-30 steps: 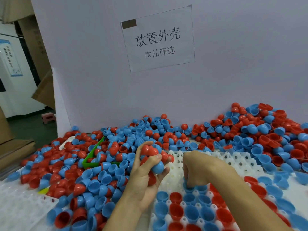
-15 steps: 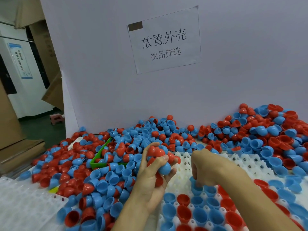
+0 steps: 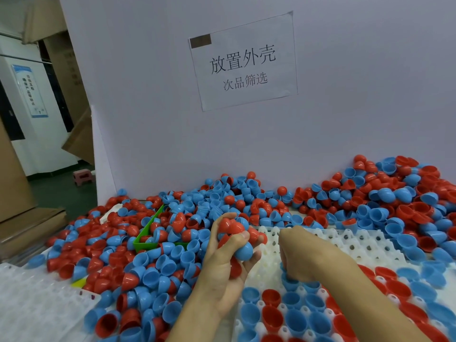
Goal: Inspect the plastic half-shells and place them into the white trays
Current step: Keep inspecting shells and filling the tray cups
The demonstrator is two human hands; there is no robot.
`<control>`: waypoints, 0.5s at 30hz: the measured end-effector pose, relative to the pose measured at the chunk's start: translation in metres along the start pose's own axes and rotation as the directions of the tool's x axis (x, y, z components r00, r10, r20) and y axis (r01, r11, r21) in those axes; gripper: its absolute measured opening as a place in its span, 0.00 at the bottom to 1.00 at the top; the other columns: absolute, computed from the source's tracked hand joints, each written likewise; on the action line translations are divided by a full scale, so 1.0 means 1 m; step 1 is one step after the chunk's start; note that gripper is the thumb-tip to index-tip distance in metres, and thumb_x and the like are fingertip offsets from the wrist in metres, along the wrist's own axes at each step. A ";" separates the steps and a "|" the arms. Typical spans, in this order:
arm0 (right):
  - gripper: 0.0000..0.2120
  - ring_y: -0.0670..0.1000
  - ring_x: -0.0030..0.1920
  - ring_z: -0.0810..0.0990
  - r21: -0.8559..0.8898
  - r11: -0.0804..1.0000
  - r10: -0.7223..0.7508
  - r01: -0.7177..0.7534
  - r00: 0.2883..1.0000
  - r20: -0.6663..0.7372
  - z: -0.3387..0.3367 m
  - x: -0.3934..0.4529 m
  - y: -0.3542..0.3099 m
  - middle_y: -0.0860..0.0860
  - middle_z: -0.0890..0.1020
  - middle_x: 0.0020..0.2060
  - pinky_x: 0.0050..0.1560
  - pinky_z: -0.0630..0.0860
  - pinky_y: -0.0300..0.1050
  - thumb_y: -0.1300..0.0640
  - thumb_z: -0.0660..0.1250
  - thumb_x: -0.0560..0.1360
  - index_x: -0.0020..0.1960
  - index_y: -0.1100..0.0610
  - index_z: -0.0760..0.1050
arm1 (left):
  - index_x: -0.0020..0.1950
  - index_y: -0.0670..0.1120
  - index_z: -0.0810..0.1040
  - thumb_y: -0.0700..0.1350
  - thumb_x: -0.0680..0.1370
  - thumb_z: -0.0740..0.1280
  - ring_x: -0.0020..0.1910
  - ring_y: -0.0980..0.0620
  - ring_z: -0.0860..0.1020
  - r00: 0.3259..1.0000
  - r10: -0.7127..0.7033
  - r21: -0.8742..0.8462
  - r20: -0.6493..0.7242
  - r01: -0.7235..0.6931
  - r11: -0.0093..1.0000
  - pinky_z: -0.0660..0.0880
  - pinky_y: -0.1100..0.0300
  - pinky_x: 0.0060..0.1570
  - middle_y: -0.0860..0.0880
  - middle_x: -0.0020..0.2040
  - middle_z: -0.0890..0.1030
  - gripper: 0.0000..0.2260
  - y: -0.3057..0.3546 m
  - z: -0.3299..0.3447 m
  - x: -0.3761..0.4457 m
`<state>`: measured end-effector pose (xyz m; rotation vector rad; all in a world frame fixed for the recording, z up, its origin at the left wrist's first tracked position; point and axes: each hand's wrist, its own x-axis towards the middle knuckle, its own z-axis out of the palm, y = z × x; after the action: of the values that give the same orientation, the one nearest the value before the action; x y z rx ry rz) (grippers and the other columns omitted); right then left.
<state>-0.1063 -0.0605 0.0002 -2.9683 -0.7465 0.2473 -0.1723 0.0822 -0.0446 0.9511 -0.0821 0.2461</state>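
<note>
Half-shells [image 3: 234,238]: a red and blue handful stays gripped in left hand [image 3: 227,262]. Right hand [image 3: 299,257], fingers curled down, has settled onto white tray [image 3: 350,245]; contents hidden. Placement apparently under way; many pockets unfilled.

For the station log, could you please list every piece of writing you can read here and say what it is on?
"放置外壳": large line on the white paper sign taped to the lilac partition.
"次品筛选": smaller line below it on the same sign.
Blue-and-white poster on the white cabinet, far left: too blurred to read.
Brown cardboard beside it: faint print, unreadable.
</note>
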 end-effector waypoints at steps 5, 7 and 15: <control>0.11 0.51 0.41 0.77 0.019 1.000 -0.017 0.016 1.000 0.027 0.000 0.000 0.000 0.49 0.71 0.39 0.47 0.80 0.43 0.66 0.71 0.74 0.54 0.58 0.76 | 0.54 0.52 0.83 0.38 0.63 0.78 0.48 0.41 0.84 1.000 0.001 0.001 -0.002 -0.001 1.000 0.80 0.56 0.37 0.41 0.50 0.83 0.22 -0.001 0.000 -0.001; 0.08 0.50 0.40 0.76 -0.003 1.000 -0.019 0.019 0.999 0.038 -0.003 -0.002 0.000 0.49 0.73 0.39 0.44 0.79 0.42 0.66 0.70 0.73 0.47 0.57 0.74 | 0.54 0.53 0.83 0.38 0.61 0.78 0.49 0.40 0.84 1.000 0.004 -0.001 0.001 -0.004 1.000 0.80 0.56 0.37 0.41 0.51 0.83 0.23 0.000 0.000 0.000; 0.10 0.51 0.50 0.83 0.052 0.989 -0.131 0.137 0.986 -0.098 -0.024 -0.007 0.013 0.53 0.84 0.54 0.55 0.81 0.44 0.59 0.70 0.77 0.58 0.59 0.81 | 0.54 0.52 0.83 0.40 0.59 0.79 0.48 0.41 0.84 1.000 0.002 -0.036 0.026 -0.001 0.999 0.81 0.57 0.37 0.42 0.48 0.85 0.24 0.000 0.000 -0.001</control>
<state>-0.1024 -0.0755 0.0235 -2.8374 -0.9062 0.1175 -0.1729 0.0819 -0.0450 0.9188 -0.1109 0.2329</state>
